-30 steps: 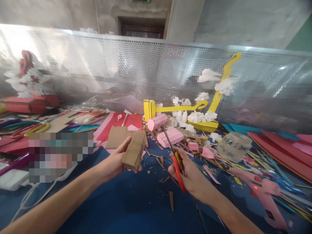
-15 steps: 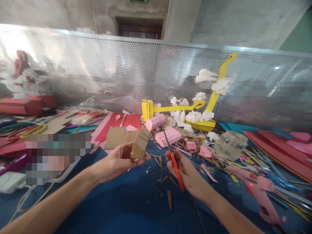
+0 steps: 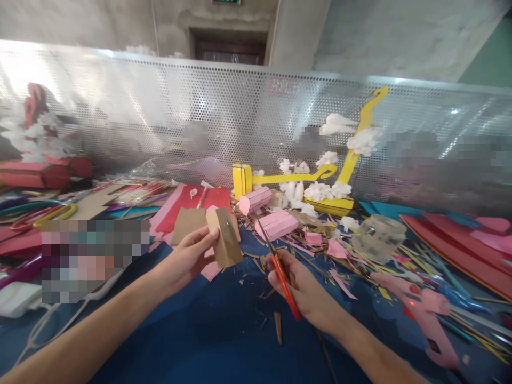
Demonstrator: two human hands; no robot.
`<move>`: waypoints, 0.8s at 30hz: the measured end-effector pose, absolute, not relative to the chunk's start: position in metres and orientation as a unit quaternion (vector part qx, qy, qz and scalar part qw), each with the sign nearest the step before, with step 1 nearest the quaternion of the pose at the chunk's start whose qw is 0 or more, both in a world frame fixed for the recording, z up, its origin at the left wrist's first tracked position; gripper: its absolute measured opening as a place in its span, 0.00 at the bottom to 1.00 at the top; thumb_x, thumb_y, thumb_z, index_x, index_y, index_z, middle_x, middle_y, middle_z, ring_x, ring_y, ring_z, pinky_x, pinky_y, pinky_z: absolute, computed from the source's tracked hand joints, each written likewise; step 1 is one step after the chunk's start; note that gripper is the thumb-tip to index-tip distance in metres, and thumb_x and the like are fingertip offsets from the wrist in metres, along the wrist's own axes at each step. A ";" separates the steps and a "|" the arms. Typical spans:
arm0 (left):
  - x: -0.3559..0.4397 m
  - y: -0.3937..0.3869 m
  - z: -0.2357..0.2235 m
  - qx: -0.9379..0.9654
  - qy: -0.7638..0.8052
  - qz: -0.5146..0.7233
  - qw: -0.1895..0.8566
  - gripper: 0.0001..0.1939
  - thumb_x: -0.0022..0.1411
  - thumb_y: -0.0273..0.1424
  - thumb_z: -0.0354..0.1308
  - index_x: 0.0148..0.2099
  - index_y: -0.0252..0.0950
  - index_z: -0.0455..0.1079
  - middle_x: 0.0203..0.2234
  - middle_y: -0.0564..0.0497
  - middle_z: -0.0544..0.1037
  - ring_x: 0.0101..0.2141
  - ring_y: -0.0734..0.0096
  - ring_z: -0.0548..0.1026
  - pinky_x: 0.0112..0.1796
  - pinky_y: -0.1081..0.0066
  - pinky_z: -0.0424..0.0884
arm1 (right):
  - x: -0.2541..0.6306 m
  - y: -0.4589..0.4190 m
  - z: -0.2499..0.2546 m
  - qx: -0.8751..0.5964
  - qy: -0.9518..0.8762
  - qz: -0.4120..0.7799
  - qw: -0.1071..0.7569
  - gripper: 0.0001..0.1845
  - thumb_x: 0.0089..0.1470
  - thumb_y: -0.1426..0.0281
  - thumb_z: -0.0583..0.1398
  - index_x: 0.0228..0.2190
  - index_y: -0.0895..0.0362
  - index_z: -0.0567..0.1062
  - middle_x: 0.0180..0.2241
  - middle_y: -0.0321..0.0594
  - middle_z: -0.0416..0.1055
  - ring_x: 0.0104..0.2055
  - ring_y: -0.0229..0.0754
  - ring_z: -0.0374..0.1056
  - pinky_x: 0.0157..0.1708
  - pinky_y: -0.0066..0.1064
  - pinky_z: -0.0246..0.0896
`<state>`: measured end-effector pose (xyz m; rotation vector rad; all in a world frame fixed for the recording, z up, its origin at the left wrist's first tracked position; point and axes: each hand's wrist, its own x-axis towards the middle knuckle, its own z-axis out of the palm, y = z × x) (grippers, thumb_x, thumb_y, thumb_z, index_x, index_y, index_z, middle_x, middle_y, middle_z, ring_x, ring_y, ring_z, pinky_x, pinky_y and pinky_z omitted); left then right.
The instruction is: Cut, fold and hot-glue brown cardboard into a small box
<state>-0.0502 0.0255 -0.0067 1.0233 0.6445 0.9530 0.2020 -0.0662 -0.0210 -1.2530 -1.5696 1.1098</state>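
Pinched between the thumb and fingers of my left hand (image 3: 188,261) is a small folded cardboard piece (image 3: 226,240), raised over the blue table (image 3: 176,341). Its brown faces meet along a crease. My right hand (image 3: 298,282) is wrapped round the red handles of a pair of scissors (image 3: 283,277). The blades point up and away, and they look closed together. Beyond the blades lie a pink paper-covered block (image 3: 277,225) and a second pink block (image 3: 256,200). A flat cardboard sheet (image 3: 187,226) lies behind my left hand.
A pink glue gun (image 3: 420,309) with a lit red light lies at the right. Near it stands a clear jar (image 3: 378,239) among paper scraps. Yellow swan-like shapes (image 3: 328,205) with white tufts stand against a perforated metal screen (image 3: 160,117). White cables (image 3: 52,320) run at the left.
My left hand has turned the cardboard piece, so a different face shows, and shifted it slightly left. The scissors have dipped and moved a little left in my right hand.
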 end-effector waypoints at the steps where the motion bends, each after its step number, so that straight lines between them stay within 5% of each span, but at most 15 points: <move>1: -0.050 0.026 -0.006 0.446 0.294 0.425 0.731 0.18 0.63 0.41 0.69 0.51 0.36 0.79 0.45 0.43 0.84 0.42 0.62 0.81 0.44 0.65 0.76 | 0.202 -0.066 -0.022 -0.499 -0.624 0.440 0.410 0.29 0.59 0.43 0.63 0.45 0.53 0.68 0.39 0.36 0.65 0.42 0.42 0.66 0.44 0.33 0.66; 6: -0.051 0.020 0.008 0.387 0.278 0.370 0.797 0.20 0.70 0.41 0.59 0.57 0.34 0.74 0.49 0.38 0.83 0.46 0.53 0.83 0.47 0.56 0.80 | 0.202 -0.067 -0.021 -0.502 -0.628 0.428 0.413 0.26 0.57 0.50 0.68 0.47 0.53 0.69 0.39 0.37 0.68 0.45 0.45 0.68 0.45 0.33 0.67; 11: -0.052 0.013 0.016 0.423 0.266 0.352 0.792 0.24 0.71 0.39 0.59 0.63 0.32 0.67 0.42 0.37 0.83 0.39 0.55 0.84 0.36 0.63 0.82 | 0.202 -0.067 -0.019 -0.506 -0.627 0.432 0.404 0.23 0.57 0.54 0.68 0.46 0.53 0.70 0.36 0.35 0.68 0.43 0.44 0.68 0.41 0.32 0.68; 17: -0.051 0.013 0.013 0.441 0.269 0.355 0.779 0.36 0.69 0.46 0.61 0.72 0.49 0.50 0.45 0.42 0.82 0.31 0.56 0.85 0.24 0.68 0.78 | 0.204 -0.065 -0.024 -0.499 -0.615 0.403 0.458 0.21 0.58 0.54 0.68 0.44 0.52 0.68 0.36 0.34 0.67 0.37 0.40 0.67 0.38 0.29 0.67; 20: -0.052 0.014 0.011 0.426 0.257 0.344 0.796 0.35 0.69 0.50 0.60 0.70 0.44 0.57 0.48 0.38 0.82 0.35 0.57 0.85 0.33 0.65 0.80 | 0.203 -0.065 -0.019 -0.500 -0.603 0.395 0.480 0.21 0.56 0.55 0.69 0.40 0.52 0.68 0.33 0.32 0.64 0.32 0.37 0.62 0.35 0.27 0.65; 24: -0.055 0.010 0.010 0.465 0.188 0.348 0.792 0.42 0.54 0.44 0.76 0.66 0.39 0.66 0.50 0.39 0.82 0.44 0.58 0.84 0.48 0.64 0.78 | 0.202 -0.065 -0.014 -0.507 -0.593 0.394 0.486 0.22 0.54 0.55 0.70 0.39 0.53 0.68 0.32 0.32 0.65 0.33 0.38 0.62 0.35 0.27 0.65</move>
